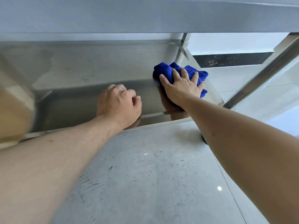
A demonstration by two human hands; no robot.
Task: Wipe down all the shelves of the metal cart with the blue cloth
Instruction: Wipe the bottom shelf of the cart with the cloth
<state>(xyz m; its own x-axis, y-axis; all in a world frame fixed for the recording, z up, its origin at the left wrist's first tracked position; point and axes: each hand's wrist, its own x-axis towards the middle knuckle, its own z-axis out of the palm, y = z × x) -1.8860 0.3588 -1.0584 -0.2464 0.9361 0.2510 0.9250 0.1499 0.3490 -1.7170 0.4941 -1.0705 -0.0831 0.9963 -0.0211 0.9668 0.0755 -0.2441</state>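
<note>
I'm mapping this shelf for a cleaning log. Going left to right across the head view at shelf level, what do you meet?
Bare steel shelf → left hand, closed in a fist → right hand → blue cloth sticking out past its fingers → slanted cart leg.

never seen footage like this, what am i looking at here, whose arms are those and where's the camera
There is one picture, taken by a wide-angle camera worn on a person's head, looking forward and down. That is why two bare arms reach in from the bottom: they belong to the wearer. No machine is involved.

The shiny surface is a low shelf of a metal cart, with another shelf above it and a tiled floor below. The right hand presses a crumpled blue cloth flat against the shelf near its right end, fingers spread over it, wiping. The left hand is a loose fist resting at the shelf's front edge, holding nothing.
</note>
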